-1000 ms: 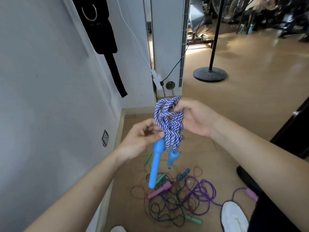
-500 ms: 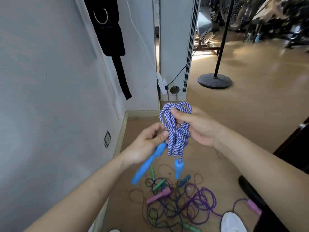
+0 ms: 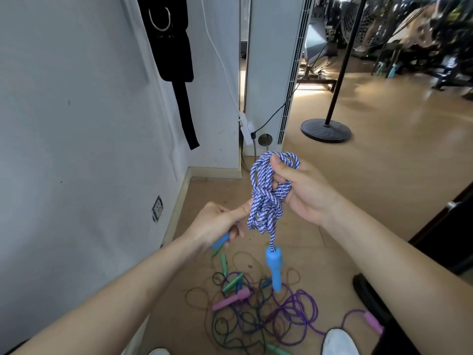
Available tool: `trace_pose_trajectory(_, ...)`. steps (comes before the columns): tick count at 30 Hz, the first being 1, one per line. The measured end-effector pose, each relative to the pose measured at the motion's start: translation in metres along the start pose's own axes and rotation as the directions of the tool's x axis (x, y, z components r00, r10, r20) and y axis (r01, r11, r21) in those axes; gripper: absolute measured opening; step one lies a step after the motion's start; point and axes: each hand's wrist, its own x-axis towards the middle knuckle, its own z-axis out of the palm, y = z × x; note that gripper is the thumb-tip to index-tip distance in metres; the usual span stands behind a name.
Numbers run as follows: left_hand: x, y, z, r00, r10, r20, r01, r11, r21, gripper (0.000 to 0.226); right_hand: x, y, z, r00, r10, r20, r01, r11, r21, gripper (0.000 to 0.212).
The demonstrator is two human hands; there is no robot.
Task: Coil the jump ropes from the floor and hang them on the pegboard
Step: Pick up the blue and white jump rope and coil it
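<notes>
A blue-and-white braided jump rope (image 3: pixel 266 198) is bundled into a coil with a knot-like wrap at its middle. My right hand (image 3: pixel 304 190) grips the top loops of the coil. My left hand (image 3: pixel 220 224) is closed around one blue handle (image 3: pixel 220 241), low and to the left of the coil. The other blue handle (image 3: pixel 274 267) dangles free below the coil. On the floor beneath lies a tangle of thin jump ropes (image 3: pixel 268 316), purple, green and dark, with pink and green handles. No pegboard is in view.
A white wall (image 3: pixel 76 149) runs along the left with a black strap (image 3: pixel 174 60) hanging on it. A white upright unit (image 3: pixel 271 73) and cables stand ahead. A black fan stand base (image 3: pixel 325 130) sits on the wooden floor. My white shoe (image 3: pixel 339 342) is near the tangle.
My left hand has pulled its blue handle down and to the left, out from the coil. The wrap at the coil's middle looks tighter. The other handle hangs lower.
</notes>
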Motion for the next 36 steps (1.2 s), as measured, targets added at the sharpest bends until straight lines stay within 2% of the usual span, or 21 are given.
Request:
trace_pose_trajectory(3, 0.001, -0.002, -0.001, 1.0, 0.013, -0.007, -0.013, 0.999, 0.037, 0.066, -0.001, -0.002, 0.0, 1.0, -0.013, 0.01, 0.013, 0.998, -0.059, 0.031)
trace_pose_trajectory(6, 0.003, -0.006, -0.003, 0.989, 0.141, 0.036, -0.139, 0.989, -0.046, 0.042, -0.002, -0.008, -0.003, 1.0, -0.022, 0.019, 0.024, 0.995, -0.098, 0.028)
trace_pose_trajectory(9, 0.007, -0.006, -0.007, 0.981, 0.191, 0.041, -0.186, 0.978, -0.091, 0.011, -0.005, -0.009, -0.003, 0.998, -0.032, 0.055, 0.04, 0.987, -0.154, 0.017)
trace_pose_trajectory(11, 0.005, -0.002, -0.007, 0.974, 0.221, 0.055, -0.213, 0.969, -0.126, 0.024, -0.005, -0.007, -0.002, 0.996, -0.014, 0.086, 0.031, 0.98, -0.195, 0.019)
trace_pose_trajectory(13, 0.002, 0.004, -0.008, 0.964, 0.257, 0.069, -0.241, 0.953, -0.185, 0.03, -0.005, -0.004, -0.001, 0.994, 0.01, 0.109, 0.016, 0.973, -0.231, 0.034)
trace_pose_trajectory(15, 0.0, 0.009, -0.011, 0.946, 0.311, 0.095, -0.283, 0.931, -0.232, 0.04, -0.004, -0.003, 0.0, 0.991, 0.026, 0.134, 0.007, 0.971, -0.24, 0.04)
trace_pose_trajectory(17, 0.0, 0.012, -0.012, 0.929, 0.358, 0.092, -0.325, 0.909, -0.262, 0.039, -0.004, -0.005, 0.001, 0.985, 0.046, 0.166, -0.004, 0.969, -0.245, 0.04)
trace_pose_trajectory(20, 0.001, 0.014, -0.01, 0.922, 0.386, 0.007, -0.368, 0.883, -0.291, 0.032, -0.003, -0.009, 0.005, 0.984, 0.071, 0.162, -0.025, 0.963, -0.268, 0.041)
trace_pose_trajectory(24, 0.001, 0.024, -0.012, 0.939, 0.327, -0.102, -0.342, 0.875, -0.344, 0.03, -0.002, -0.009, 0.011, 0.988, 0.052, 0.143, -0.001, 0.943, -0.334, 0.033)
trace_pose_trajectory(29, -0.012, 0.039, -0.024, 0.968, 0.236, -0.081, -0.245, 0.842, -0.48, 0.011, -0.008, -0.004, 0.015, 0.991, 0.064, 0.119, -0.03, 0.963, -0.266, 0.034)
trace_pose_trajectory(32, -0.023, 0.053, -0.035, 0.977, 0.195, -0.088, -0.211, 0.805, -0.555, 0.018, -0.009, -0.004, 0.026, 0.985, 0.073, 0.156, -0.03, 0.965, -0.261, 0.029)
trace_pose_trajectory(36, -0.043, 0.083, -0.057, 0.97, 0.203, -0.132, -0.241, 0.854, -0.461, 0.04, 0.003, -0.023, 0.05, 0.985, 0.027, 0.168, 0.011, 0.975, -0.222, 0.027)
